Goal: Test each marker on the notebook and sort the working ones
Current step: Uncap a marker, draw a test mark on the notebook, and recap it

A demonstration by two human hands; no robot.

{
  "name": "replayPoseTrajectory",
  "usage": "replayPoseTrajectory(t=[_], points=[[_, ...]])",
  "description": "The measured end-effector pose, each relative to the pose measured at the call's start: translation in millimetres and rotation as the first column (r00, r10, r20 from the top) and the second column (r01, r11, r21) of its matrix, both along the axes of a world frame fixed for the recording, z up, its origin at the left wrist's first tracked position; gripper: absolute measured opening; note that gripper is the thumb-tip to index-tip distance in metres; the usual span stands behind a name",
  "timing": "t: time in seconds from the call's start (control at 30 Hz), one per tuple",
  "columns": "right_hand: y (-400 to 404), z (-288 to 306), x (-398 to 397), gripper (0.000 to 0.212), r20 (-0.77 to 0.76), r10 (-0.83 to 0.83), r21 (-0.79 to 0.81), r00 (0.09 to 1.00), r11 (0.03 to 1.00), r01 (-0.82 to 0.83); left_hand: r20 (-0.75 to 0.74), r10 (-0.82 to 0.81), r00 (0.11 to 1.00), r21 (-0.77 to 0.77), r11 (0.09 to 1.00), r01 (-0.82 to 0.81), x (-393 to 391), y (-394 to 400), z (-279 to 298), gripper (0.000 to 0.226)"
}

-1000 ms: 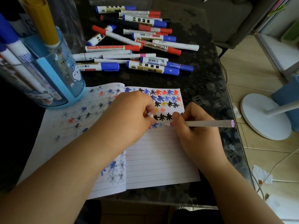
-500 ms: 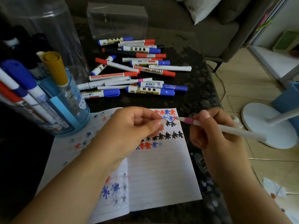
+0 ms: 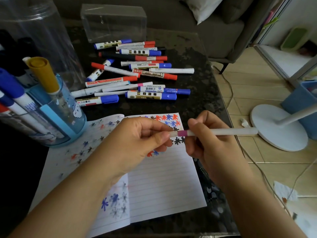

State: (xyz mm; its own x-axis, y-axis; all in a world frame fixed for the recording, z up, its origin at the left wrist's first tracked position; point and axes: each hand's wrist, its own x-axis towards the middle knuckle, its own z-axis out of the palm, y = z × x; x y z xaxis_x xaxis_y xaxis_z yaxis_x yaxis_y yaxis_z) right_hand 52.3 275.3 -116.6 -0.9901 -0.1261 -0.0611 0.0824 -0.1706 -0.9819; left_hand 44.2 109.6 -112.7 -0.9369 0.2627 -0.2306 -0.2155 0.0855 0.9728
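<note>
Markers [image 3: 25, 100] upright in blue holder [image 3: 75, 124]

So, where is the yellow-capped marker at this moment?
In the head view the yellow-capped marker stands at the far left, cap up, inside the blue holder, beside blue-capped markers and above the notebook's left page.

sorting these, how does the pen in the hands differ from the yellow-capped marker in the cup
The pink-banded white pen is slim; the yellow-capped marker is much thicker.
The pen lies roughly level above the notebook, held by the right hand, left hand pinching its cap end; the marker stands tilted in the blue cup.
Both look capped.
</note>
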Motion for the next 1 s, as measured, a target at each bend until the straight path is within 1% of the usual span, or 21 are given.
replayPoseTrajectory(t=[0.07, 0.13, 0.2, 0.27, 0.37, 0.43, 0.57, 0.63, 0.67, 0.7, 0.73, 0.77, 0.8, 0.83, 0.87, 0.9, 0.97, 1.0], points=[[-1, 1, 0, 0.025, -0.003, -0.002, 0.012, 1.0, 1.0, 0.003, -0.055, -0.064, 0.996, -0.11, 0.992, 0.057, 0, -1, -1, 0.021], [-3, 1, 0, 0.031, -0.03, -0.05, 0.027, 0.998, 0.998, 0.051, -0.081, -0.109, 0.991, -0.172, 0.981, 0.093, 2, 0, -2, 0.024], [-4, 0, -2, 0.033, -0.051, -0.102, 0.009, 0.993, 0.995, 0.103, -0.115, -0.125, 0.985, -0.196, 0.975, 0.101, 4, 2, -2, 0.019], [-6, -2, -2, 0.037, -0.062, -0.106, -0.029, 0.992, 0.994, 0.104, -0.143, -0.114, 0.983, -0.189, 0.978, 0.086, 6, 4, -3, 0.016], [-10, -7, -1, 0.032, -0.048, -0.089, -0.107, 0.995, 0.991, 0.083, -0.168, -0.114, 0.979, -0.195, 0.978, 0.081, 9, 3, -3, 0.018], [-11, -8, -1, 0.031, -0.023, -0.091, -0.123, 0.996, 0.989, 0.088, -0.181, -0.123, 0.976, -0.213, 0.973, 0.083, 11, 3, -2, 0.017], [-11, -5, -2, 0.034, 0.042, -0.123, -0.134, 0.992, 0.983, 0.127, -0.174, -0.043, 0.984, -0.154, 0.988, 0.016, 10, 6, 0, 0.017], [-10, 0, -2, 0.033, 0.101, -0.118, -0.122, 0.988, 0.984, 0.13, -0.183, 0.003, 0.983, -0.159, 0.987, -0.033, 8, 7, 3, 0.015], [-9, 3, -2, 0.035, 0.141, -0.139, -0.102, 0.98, 0.983, 0.154, -0.202, 0.039, 0.979, -0.173, 0.982, -0.075, 7, 5, 4, 0.015], [-6, 5, -2, 0.037, 0.173, -0.195, -0.047, 0.966, 0.978, 0.206, -0.226, 0.085, 0.971, -0.194, 0.972, -0.13, 5, 2, 5, 0.014], [-2, 7, -2, 0.038, 0.171, -0.295, 0.059, 0.94, 0.955, 0.289, -0.251, 0.13, 0.959, -0.22, 0.957, -0.188, 4, -3, 7, 0.014], [3, 10, -1, 0.035, 0.108, -0.419, 0.213, 0.902, 0.896, 0.39, -0.278, 0.164, 0.947, -0.249, 0.939, -0.236, 2, -7, 10, 0.015], [8, 15, 1, 0.032, -0.016, -0.486, 0.36, 0.874, 0.812, 0.459, -0.303, 0.177, 0.936, -0.28, 0.923, -0.265, 0, -12, 13, 0.015], [10, 22, 3, 0.03, -0.174, -0.456, 0.474, 0.873, 0.738, 0.48, -0.323, 0.173, 0.93, -0.312, 0.909, -0.277, 0, -17, 19, 0.015], [9, 29, 4, 0.03, -0.308, -0.342, 0.571, 0.888, 0.68, 0.46, -0.34, 0.16, 0.927, -0.341, 0.897, -0.28, 2, -23, 26, 0.015], [6, 36, 6, 0.033, -0.393, -0.191, 0.672, 0.899, 0.608, 0.423, -0.357, 0.146, 0.923, -0.362, 0.889, -0.281, 7, -30, 33, 0.015], [-3, 47, 11, 0.038, -0.46, 0.116, 0.825, 0.88, 0.421, 0.376, -0.39, 0.134, 0.911, -0.384, 0.875, -0.293, 25, -48, 51, 0.016], [-10, 54, 15, 0.034, -0.451, 0.242, 0.864, 0.859, 0.359, 0.353, -0.396, 0.142, 0.907, -0.387, 0.87, -0.305, 39, -60, 59, 0.016]])
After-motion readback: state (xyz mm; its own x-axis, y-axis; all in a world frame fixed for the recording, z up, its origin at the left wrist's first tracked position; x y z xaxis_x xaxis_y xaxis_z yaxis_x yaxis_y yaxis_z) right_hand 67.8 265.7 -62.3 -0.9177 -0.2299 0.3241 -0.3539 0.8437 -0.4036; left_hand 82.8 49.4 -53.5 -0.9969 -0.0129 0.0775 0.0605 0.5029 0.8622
